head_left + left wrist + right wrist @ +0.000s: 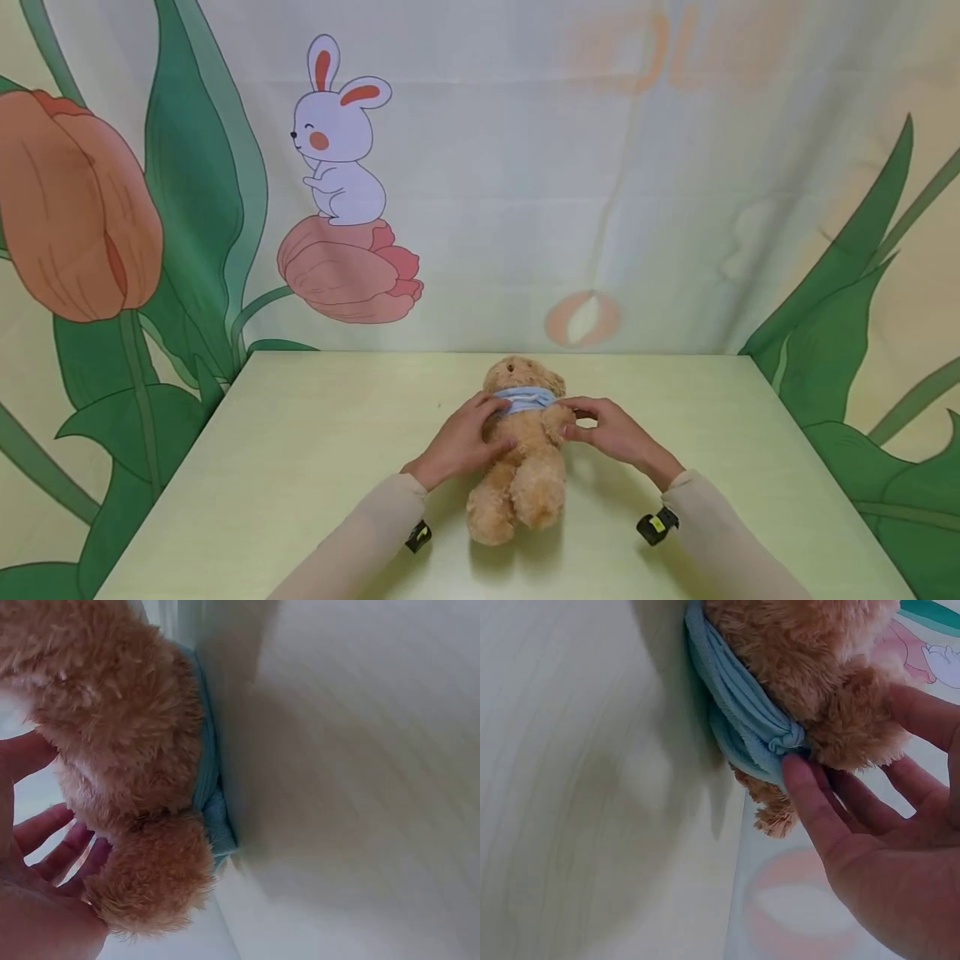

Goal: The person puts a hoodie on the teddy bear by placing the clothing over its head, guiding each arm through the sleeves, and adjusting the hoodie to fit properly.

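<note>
On the table lies a light-brown plush teddy bear point(521, 437), belly up, its head towards the table's far edge and its feet towards me. A light-blue cloth point(525, 397) is wrapped about its neck, with a knot-like bunch showing in the right wrist view. My left hand point(465, 437) holds the bear's left-hand side as seen from here, thumb on the belly and fingers near the cloth. On the other side, my right hand point(609, 429) grips the bear's arm point(862, 720) between thumb and fingers, one fingertip touching the cloth.
The pale-green table point(315, 433) reaches back to a fabric backdrop point(487, 167) printed with tulips, leaves and a white rabbit. A small black device with a yellow mark point(657, 525) sits at my right wrist, and a similar black device point(418, 536) at my left.
</note>
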The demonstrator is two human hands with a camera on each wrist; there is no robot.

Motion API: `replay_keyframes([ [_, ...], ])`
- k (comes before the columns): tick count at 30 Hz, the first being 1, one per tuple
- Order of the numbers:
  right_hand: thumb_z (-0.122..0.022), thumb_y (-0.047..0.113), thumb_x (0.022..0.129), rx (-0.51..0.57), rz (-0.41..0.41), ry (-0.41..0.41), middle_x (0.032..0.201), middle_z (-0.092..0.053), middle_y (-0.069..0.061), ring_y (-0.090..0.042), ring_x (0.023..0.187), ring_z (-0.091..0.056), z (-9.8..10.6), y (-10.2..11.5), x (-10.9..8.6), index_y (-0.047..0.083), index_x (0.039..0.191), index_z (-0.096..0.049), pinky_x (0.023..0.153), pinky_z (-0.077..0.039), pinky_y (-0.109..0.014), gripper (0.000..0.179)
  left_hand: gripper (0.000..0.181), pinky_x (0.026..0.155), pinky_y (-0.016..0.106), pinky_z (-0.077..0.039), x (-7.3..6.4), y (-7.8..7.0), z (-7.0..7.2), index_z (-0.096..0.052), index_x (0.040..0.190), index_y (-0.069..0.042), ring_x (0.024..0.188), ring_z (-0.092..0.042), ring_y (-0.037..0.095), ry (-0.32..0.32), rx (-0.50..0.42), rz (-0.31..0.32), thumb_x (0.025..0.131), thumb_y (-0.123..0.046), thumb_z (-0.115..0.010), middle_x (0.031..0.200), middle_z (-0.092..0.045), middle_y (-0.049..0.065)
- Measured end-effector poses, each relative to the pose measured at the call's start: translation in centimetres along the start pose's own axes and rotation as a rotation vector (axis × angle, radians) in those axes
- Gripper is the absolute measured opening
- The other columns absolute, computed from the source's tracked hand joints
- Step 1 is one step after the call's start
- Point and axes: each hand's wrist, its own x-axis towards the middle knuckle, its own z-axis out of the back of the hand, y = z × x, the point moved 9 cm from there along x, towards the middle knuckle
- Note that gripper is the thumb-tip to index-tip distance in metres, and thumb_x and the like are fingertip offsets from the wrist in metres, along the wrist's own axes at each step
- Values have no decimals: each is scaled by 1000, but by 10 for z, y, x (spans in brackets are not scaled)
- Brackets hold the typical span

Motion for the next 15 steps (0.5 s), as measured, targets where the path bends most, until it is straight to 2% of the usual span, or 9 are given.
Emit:
replay_keyframes([
  [4, -70, 41, 90, 19, -2, 68, 148, -49, -10, -37, 139, -41, -5, 1, 3, 19, 140, -54, 104, -44, -53, 57, 54, 105, 45, -45, 3, -3, -1, -56, 135, -12, 126, -54, 28, 30, 11, -1, 91, -39, -69, 136, -53, 10],
  [9, -71, 39, 89, -28, 19, 137, 146, -50, -9, -35, 136, -44, -9, 3, 8, 18, 140, -53, 104, -43, -54, 59, 55, 103, 45, -47, 6, -7, -3, -58, 133, -10, 122, -55, 28, 47, 25, -16, 89, -43, -70, 132, -54, 10],
  [15, -71, 38, 89, -48, 20, 204, 152, -44, -11, -37, 142, -37, -13, 1, 12, 16, 146, -46, 109, -37, -57, 66, 55, 101, 44, -47, 8, -10, -4, -58, 132, -10, 119, -55, 27, 37, 69, -43, 90, -43, -69, 130, -55, 9],
])
